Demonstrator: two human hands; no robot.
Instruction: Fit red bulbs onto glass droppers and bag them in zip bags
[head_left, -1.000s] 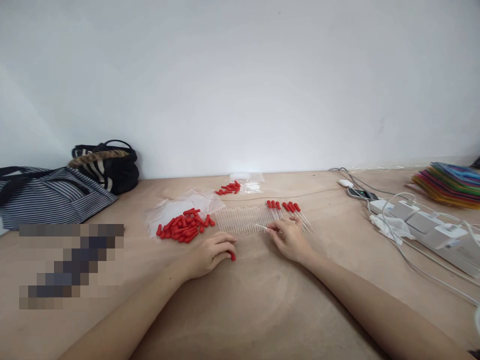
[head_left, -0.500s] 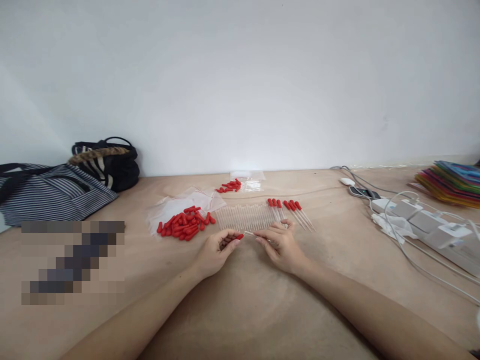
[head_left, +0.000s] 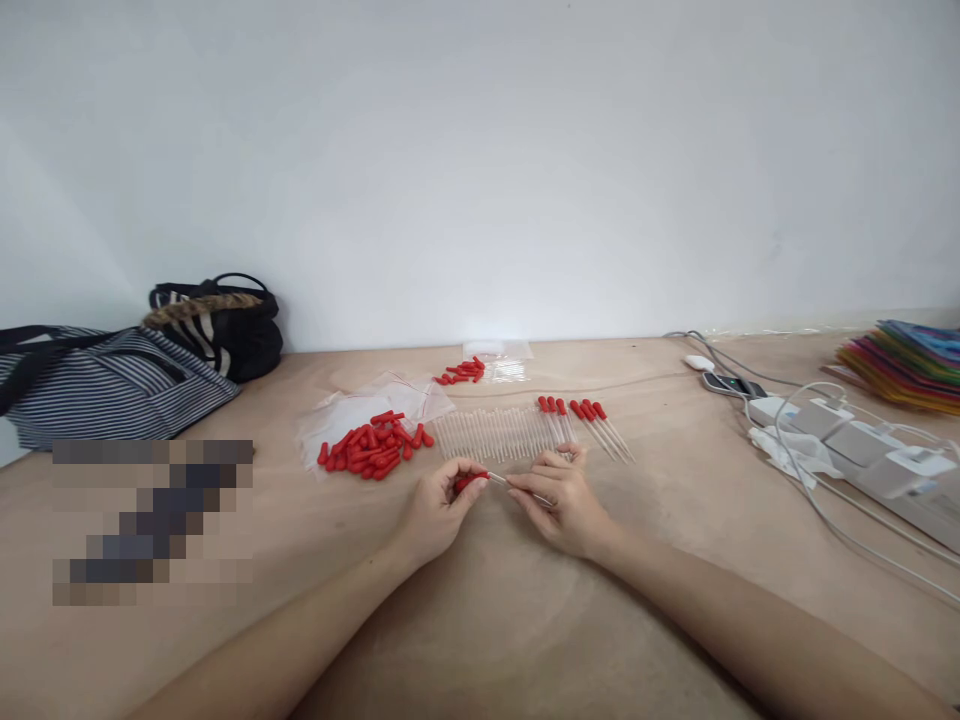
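Basically, near side of tube row (head_left: 491,436), left hand (head_left: 433,512) has fingers clamped on red bulb (head_left: 471,482), probably soft, light; hold by neck. Right hand (head_left: 571,506), same side, pinches thin tube (head_left: 498,479), likely stiff, slick, breakable; grip close to bulb.

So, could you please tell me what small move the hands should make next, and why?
Probably ease the tube a little further into the bulb: the left hand pinches the bulb, the right hand holds the tube, and their ends appear to meet between the hands. The droppers beside them already have bulbs on, suggesting the same fit.
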